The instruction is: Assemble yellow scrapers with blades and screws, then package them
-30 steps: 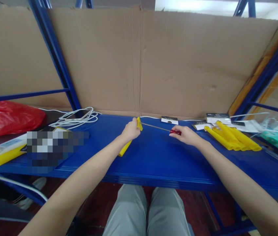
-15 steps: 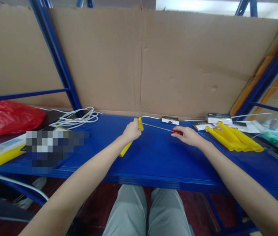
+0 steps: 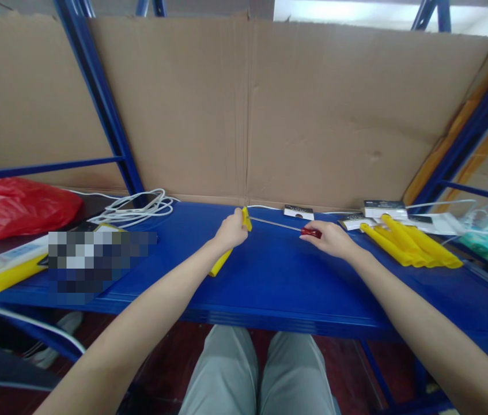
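My left hand (image 3: 231, 229) is closed around a yellow plastic tube-like handle (image 3: 220, 263). One end of it shows past my fingers, and its lower part sticks out below my wrist. In my right hand (image 3: 330, 237) is a screwdriver (image 3: 311, 233) with a red handle. Its thin metal shaft lies nearly level, pointing left, and its tip is at the yellow handle's upper end. Whether the tip touches or enters that end I cannot tell. Both hands are just above the blue table (image 3: 265, 282).
Several yellow handles (image 3: 412, 242) lie at the right near small black-and-white boxes (image 3: 385, 208). One more box (image 3: 298, 212) stands by the cardboard wall (image 3: 313, 115). On the left are coiled white cable (image 3: 151, 204), a red plastic bag (image 3: 23, 204) and another yellow handle (image 3: 14, 274).
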Demonstrator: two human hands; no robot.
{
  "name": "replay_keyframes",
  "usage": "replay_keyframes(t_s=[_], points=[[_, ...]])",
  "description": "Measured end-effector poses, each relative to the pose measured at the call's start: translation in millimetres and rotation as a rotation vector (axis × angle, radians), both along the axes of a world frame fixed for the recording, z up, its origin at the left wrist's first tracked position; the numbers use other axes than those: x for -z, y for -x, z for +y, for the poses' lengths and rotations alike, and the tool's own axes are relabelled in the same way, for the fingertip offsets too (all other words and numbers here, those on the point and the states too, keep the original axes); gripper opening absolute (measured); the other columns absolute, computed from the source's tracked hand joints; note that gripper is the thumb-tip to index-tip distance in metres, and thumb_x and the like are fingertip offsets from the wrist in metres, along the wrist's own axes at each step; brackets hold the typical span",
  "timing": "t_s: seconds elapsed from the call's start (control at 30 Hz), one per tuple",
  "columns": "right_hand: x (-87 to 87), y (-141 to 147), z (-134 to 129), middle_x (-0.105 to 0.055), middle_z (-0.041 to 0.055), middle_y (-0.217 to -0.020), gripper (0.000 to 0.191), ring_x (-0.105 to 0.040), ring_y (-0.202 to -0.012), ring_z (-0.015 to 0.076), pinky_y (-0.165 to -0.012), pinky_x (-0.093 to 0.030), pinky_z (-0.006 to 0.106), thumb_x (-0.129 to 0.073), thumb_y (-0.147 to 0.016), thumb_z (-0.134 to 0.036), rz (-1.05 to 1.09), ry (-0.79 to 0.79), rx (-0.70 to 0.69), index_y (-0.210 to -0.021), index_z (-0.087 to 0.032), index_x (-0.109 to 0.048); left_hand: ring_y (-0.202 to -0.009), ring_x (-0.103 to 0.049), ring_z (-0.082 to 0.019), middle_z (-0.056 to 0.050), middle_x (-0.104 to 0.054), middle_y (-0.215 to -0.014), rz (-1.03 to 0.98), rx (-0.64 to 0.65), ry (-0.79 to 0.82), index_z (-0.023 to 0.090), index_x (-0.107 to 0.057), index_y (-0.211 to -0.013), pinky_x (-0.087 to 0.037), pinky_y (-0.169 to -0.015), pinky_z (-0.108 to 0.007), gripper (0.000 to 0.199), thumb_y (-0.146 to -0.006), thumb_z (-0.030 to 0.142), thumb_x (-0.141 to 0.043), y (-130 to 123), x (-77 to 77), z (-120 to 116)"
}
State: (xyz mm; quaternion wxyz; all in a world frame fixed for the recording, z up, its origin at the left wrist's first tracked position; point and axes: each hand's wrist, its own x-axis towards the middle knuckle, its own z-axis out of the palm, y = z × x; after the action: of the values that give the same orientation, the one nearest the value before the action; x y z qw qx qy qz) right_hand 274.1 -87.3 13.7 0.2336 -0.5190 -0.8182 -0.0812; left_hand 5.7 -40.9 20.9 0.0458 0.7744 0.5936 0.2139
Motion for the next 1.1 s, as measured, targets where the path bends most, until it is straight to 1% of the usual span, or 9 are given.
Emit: replay_keyframes(t_s=[0.1, 0.2, 0.27, 0.33, 0.47, 0.7, 0.83, 0.97, 1.1], points=[[1.6, -0.7, 1.3, -0.069, 0.0061, -0.082, 0.021, -0.063, -0.071, 0.0197, -0.062, -0.044, 0.029, -0.050, -0.083, -0.039, 0.018, 0.018, -0.025, -0.086, -0.021, -0.061, -0.096, -0.063, -0.027, -0.017, -0.065, -0.104, 0.001, -0.003, -0.001, 0.012, -0.044, -0.109, -0.047, -0.078, -0.033, 0.029, -0.080, 0.014, -0.046, 0.1, -0.4, -0.5], [3.6, -0.9, 2.7, -0.069, 0.0063, -0.086, 0.019, -0.064, -0.076, 0.0199, -0.066, -0.046, 0.029, -0.053, -0.082, -0.037, 0.062, 0.040, -0.048, -0.090, -0.021, -0.060, -0.096, -0.063, -0.027, -0.017, -0.065, -0.104, -0.004, -0.012, 0.005, 0.012, -0.044, -0.109, -0.048, -0.079, -0.034, 0.030, -0.079, 0.014, -0.046, 0.0, -0.9, -0.8], [4.2, -0.9, 2.8, -0.069, 0.0062, -0.087, 0.019, -0.064, -0.077, 0.0201, -0.066, -0.047, 0.030, -0.057, -0.079, -0.036, 0.097, 0.032, -0.033, -0.091, -0.021, -0.057, -0.096, -0.063, -0.027, -0.017, -0.065, -0.104, -0.012, -0.009, 0.008, 0.012, -0.044, -0.109, -0.048, -0.079, -0.034, 0.029, -0.079, 0.014, -0.046, 0.0, -0.9, -0.9], [4.2, -0.8, 2.2, -0.068, 0.0053, -0.084, 0.018, -0.064, -0.074, 0.0198, -0.063, -0.046, 0.029, -0.059, -0.077, -0.034, 0.110, 0.020, -0.008, -0.090, -0.022, -0.054, -0.097, -0.063, -0.027, -0.017, -0.065, -0.104, -0.022, 0.001, 0.007, 0.012, -0.045, -0.108, -0.047, -0.080, -0.034, 0.029, -0.079, 0.013, -0.047, 0.0, -0.5, -0.9], [2.7, 0.1, -0.2, -0.067, 0.0049, -0.081, 0.014, -0.063, -0.070, 0.0192, -0.060, -0.045, 0.028, -0.057, -0.077, -0.032, 0.076, 0.014, 0.006, -0.085, -0.022, -0.052, -0.099, -0.063, -0.027, -0.018, -0.065, -0.103, -0.044, 0.008, 0.007, 0.013, -0.044, -0.107, -0.047, -0.082, -0.036, 0.028, -0.080, 0.013, -0.047, 0.4, 0.4, -0.6], [0.0, 6.0, -2.9, -0.068, 0.0065, -0.081, 0.018, -0.062, -0.070, 0.0205, -0.062, -0.043, 0.030, -0.049, -0.084, -0.037, -0.011, 0.051, 0.036, -0.086, -0.021, -0.057, -0.096, -0.064, -0.029, -0.020, -0.064, -0.103, -0.023, -0.018, 0.006, 0.012, -0.044, -0.107, -0.047, -0.078, -0.036, 0.027, -0.080, 0.013, -0.046, 0.4, -1.2, -0.7], [1.9, 5.0, 0.1, -0.067, 0.0060, -0.080, 0.017, -0.062, -0.070, 0.0196, -0.062, -0.044, 0.029, -0.053, -0.081, -0.037, 0.027, 0.070, 0.017, -0.086, -0.020, -0.056, -0.096, -0.064, -0.029, -0.020, -0.064, -0.104, -0.018, -0.011, -0.001, 0.012, -0.044, -0.107, -0.048, -0.078, -0.035, 0.027, -0.080, 0.013, -0.046, 0.3, -0.4, -0.3], [3.6, 2.2, 2.1, -0.067, 0.0048, -0.082, 0.015, -0.062, -0.071, 0.0180, -0.063, -0.044, 0.028, -0.058, -0.077, -0.031, 0.061, 0.060, -0.022, -0.087, -0.021, -0.052, -0.096, -0.063, -0.029, -0.019, -0.065, -0.104, -0.009, 0.005, -0.005, 0.012, -0.043, -0.107, -0.048, -0.079, -0.036, 0.027, -0.080, 0.014, -0.046, 0.2, 0.5, -0.3], [2.2, 2.2, 0.3, -0.066, 0.0046, -0.079, 0.012, -0.061, -0.067, 0.0184, -0.059, -0.042, 0.028, -0.055, -0.079, -0.033, -0.002, 0.033, 0.015, -0.082, -0.021, -0.053, -0.097, -0.063, -0.029, -0.019, -0.065, -0.104, -0.003, 0.002, -0.005, 0.012, -0.043, -0.108, -0.047, -0.080, -0.036, 0.027, -0.080, 0.014, -0.046, 0.0, -0.5, -1.1]])
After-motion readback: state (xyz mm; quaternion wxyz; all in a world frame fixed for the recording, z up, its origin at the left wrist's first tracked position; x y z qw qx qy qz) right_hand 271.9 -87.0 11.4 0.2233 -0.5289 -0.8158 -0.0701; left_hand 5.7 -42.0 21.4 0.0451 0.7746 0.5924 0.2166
